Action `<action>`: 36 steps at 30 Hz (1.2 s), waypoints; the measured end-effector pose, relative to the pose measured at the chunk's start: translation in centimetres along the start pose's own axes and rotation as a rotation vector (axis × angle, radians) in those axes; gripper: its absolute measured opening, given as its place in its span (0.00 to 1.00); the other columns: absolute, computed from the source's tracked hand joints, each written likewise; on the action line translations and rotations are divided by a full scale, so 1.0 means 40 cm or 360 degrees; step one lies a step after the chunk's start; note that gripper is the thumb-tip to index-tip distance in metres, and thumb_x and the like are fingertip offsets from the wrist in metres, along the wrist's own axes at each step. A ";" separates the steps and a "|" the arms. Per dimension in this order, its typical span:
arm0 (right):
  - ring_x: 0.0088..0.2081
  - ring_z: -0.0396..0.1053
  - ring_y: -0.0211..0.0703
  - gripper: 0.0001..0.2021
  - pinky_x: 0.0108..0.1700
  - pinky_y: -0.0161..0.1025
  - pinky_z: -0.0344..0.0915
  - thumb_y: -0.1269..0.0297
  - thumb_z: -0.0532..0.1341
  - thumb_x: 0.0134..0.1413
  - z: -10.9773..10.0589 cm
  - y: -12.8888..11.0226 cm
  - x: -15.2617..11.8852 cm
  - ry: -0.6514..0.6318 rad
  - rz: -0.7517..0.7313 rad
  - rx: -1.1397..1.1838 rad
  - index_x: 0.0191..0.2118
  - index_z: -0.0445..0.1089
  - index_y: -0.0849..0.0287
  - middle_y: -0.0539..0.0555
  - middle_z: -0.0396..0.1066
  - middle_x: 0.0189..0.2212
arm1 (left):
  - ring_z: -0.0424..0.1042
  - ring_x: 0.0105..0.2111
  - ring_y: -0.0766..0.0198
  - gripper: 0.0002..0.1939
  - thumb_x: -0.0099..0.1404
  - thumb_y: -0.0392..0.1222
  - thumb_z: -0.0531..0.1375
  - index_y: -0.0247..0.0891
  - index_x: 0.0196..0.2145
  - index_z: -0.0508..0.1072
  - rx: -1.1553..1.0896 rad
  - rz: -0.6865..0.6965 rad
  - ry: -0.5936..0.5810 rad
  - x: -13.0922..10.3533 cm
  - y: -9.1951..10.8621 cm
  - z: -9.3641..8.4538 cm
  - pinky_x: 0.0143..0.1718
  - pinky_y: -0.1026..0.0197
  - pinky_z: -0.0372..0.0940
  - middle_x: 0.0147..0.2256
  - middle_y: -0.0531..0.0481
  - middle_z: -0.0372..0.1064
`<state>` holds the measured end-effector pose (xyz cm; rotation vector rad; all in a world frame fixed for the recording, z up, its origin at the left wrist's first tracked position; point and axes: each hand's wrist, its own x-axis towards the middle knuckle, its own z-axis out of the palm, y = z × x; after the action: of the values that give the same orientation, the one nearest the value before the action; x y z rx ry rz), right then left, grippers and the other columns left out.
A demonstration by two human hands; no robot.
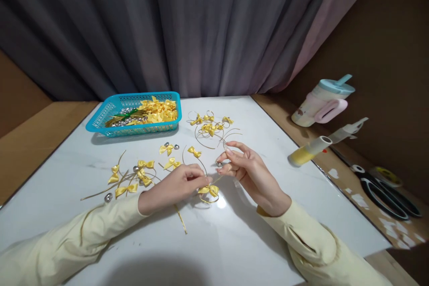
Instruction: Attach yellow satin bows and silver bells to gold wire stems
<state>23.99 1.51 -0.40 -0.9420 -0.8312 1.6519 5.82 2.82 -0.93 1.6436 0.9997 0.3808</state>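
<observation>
Near the middle of the white table, my left hand (182, 184) is closed, its thumb and forefinger pinching the gold wire beside a yellow bow (209, 190). The wire curls in a loop under that bow. To the right, my right hand (250, 167) is raised, with thumb and forefinger pinched on a thin gold wire end. A small silver heart bead (219, 164) is at its lower fingertips. Yellow bows (126, 190) with gold wires lie around my left wrist, and a silver bead (108, 197) rests near the sleeve. A single bow (194, 151) lies just beyond my left hand.
A blue basket (144, 133) of yellow bows, silver beads and gold wires stands at the back left. Several looped bows (209, 129) lie at the back centre. On the right are a cup (315, 103), a yellow roll (303, 154), black-handled scissors (382, 196) and paper scraps.
</observation>
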 end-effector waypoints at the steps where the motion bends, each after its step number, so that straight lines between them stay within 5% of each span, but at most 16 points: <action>1: 0.23 0.72 0.35 0.17 0.32 0.33 0.68 0.65 0.64 0.49 -0.001 0.001 0.001 0.0001 0.0002 -0.0006 0.41 0.57 0.56 0.49 0.74 0.28 | 0.55 0.26 0.67 0.17 0.60 0.44 0.54 0.36 0.17 0.58 -0.0053 0.0010 0.0016 0.000 0.002 0.000 0.29 0.63 0.51 0.26 0.54 0.54; 5: 0.27 0.74 0.37 0.16 0.34 0.34 0.68 0.64 0.64 0.51 -0.002 0.007 0.006 0.0030 -0.0036 -0.0037 0.41 0.57 0.56 0.51 0.75 0.30 | 0.60 0.32 0.65 0.13 0.59 0.42 0.57 0.35 0.19 0.65 -0.0402 0.0042 -0.0053 -0.002 0.002 0.002 0.35 0.62 0.54 0.32 0.51 0.61; 9: 0.31 0.74 0.39 0.16 0.39 0.37 0.67 0.63 0.64 0.50 0.003 0.017 0.011 0.0113 -0.0058 -0.0109 0.41 0.57 0.57 0.52 0.75 0.30 | 0.64 0.27 0.66 0.09 0.57 0.41 0.60 0.34 0.23 0.67 -0.0781 -0.0049 -0.0225 -0.002 -0.014 0.008 0.31 0.62 0.57 0.28 0.50 0.66; 15: 0.30 0.74 0.41 0.15 0.39 0.40 0.66 0.61 0.63 0.51 0.005 0.032 0.018 0.0090 -0.0042 -0.0238 0.41 0.57 0.57 0.53 0.75 0.31 | 0.71 0.32 0.62 0.14 0.57 0.36 0.61 0.35 0.42 0.67 -0.1050 0.0025 -0.0304 0.008 -0.058 0.017 0.37 0.60 0.60 0.28 0.48 0.73; 22: 0.32 0.72 0.41 0.15 0.39 0.40 0.64 0.57 0.60 0.53 -0.021 0.041 0.050 0.0061 -0.0007 -0.0591 0.42 0.57 0.57 0.53 0.74 0.29 | 0.72 0.35 0.59 0.11 0.61 0.41 0.59 0.30 0.28 0.75 -0.0996 0.0026 -0.0384 0.026 -0.083 0.020 0.39 0.60 0.62 0.29 0.43 0.75; 26: 0.33 0.71 0.43 0.14 0.36 0.40 0.63 0.51 0.56 0.55 -0.077 -0.023 0.054 0.0042 -0.0135 -0.1460 0.39 0.61 0.57 0.55 0.74 0.32 | 0.72 0.37 0.59 0.11 0.61 0.43 0.60 0.32 0.27 0.75 -0.1065 -0.0038 -0.0215 0.032 -0.086 0.019 0.40 0.61 0.62 0.29 0.44 0.75; 30: 0.39 0.68 0.52 0.14 0.30 0.40 0.60 0.51 0.58 0.53 -0.151 -0.070 0.014 0.0445 -0.0307 -0.2880 0.38 0.66 0.58 0.59 0.71 0.35 | 0.72 0.41 0.58 0.08 0.60 0.42 0.61 0.33 0.30 0.74 -0.1306 -0.0129 -0.0045 0.041 -0.095 0.015 0.43 0.61 0.62 0.33 0.43 0.76; 33: 0.35 0.68 0.49 0.12 0.24 0.37 0.56 0.53 0.58 0.53 -0.182 -0.037 -0.027 0.0253 -0.0218 -0.3261 0.33 0.66 0.57 0.56 0.70 0.33 | 0.71 0.43 0.57 0.07 0.61 0.40 0.61 0.32 0.30 0.74 -0.1457 -0.0126 0.0013 0.049 -0.101 0.012 0.45 0.61 0.61 0.35 0.42 0.76; 36: 0.34 0.67 0.46 0.09 0.23 0.37 0.57 0.60 0.52 0.60 -0.192 0.018 -0.053 0.0282 -0.0465 -0.3417 0.35 0.64 0.58 0.56 0.69 0.34 | 0.70 0.43 0.58 0.07 0.61 0.38 0.59 0.30 0.30 0.74 -0.1512 -0.0087 0.0026 0.053 -0.104 0.010 0.45 0.60 0.61 0.38 0.40 0.75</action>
<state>30.85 -0.15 -4.13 -1.9923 -2.4157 -0.2239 5.63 4.30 -5.36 0.7510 0.6946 0.6997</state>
